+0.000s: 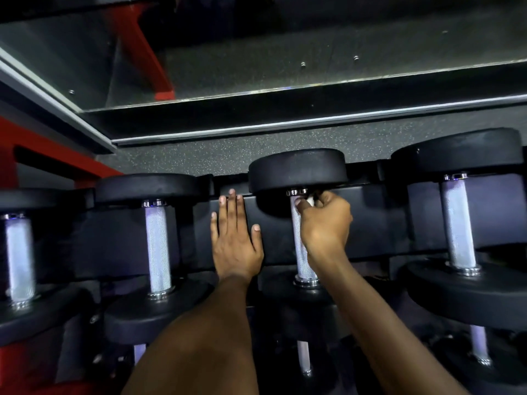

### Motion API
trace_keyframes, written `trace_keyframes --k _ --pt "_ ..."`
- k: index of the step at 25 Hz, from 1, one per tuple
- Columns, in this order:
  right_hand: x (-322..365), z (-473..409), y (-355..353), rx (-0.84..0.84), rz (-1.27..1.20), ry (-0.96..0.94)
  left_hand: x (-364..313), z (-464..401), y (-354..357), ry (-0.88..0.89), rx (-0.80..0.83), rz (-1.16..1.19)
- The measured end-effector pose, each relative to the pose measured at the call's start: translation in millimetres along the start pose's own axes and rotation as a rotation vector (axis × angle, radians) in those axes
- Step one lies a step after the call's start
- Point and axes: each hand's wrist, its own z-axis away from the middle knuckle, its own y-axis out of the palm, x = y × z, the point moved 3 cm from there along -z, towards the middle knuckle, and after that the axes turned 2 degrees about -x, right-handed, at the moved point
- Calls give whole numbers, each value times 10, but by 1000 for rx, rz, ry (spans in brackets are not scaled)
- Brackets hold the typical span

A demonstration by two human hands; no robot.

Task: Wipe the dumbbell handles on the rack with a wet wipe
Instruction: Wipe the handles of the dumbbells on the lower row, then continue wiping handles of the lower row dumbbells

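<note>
Taking the rack (370, 223) as my landmark: at its left end sit two dumbbells whose knurled silver handles (157, 252) I judge not yet wiped (nothing here proves it either way). Toward the rack's middle, my left hand (235, 246) lies flat on the black panel, fingers straight and holding nothing, bracing me. Just right of it, my right hand (325, 223) curls round the far end of the third handle (302, 252), up by the far weight head, fingers pinching the wet wipe (310, 199). Only a small white scrap of it shows between them.

The risk: bunched that small, the wipe could slip from my pinch on the rough knurling, or miss part of the bar. The handle looks pale, cross-hatched and chrome-collared. At the rack's right end stands another dumbbell (457, 223).
</note>
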Motion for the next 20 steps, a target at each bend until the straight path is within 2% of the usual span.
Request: trace_keyframes --k 3,6,8,10,12,14,16,20 --pt "24 166 -175 -40 40 -91 -24 -17 10 -41 68 56" --pt "-6 208 -336 183 -149 -90 -58 -36 -183 -21 191 82" --pt "47 275 -474 309 -237 -39 -9 -119 -384 -19 352 149" --pt "161 425 -615 382 -304 20 -55 -196 -679 -184 449 379" --pt "330 678 -771 434 -352 31 -236 -206 -1139 -428 376 770" --pt "506 999 -924 468 -356 1 -538 -70 -1686 -551 429 1159" --pt "658 1370 -1076 461 -318 -54 -745 159 -2201 -557 534 1287" --pt "763 2065 -1291 404 -194 -215 -727 572 -2780 -562 486 1326"
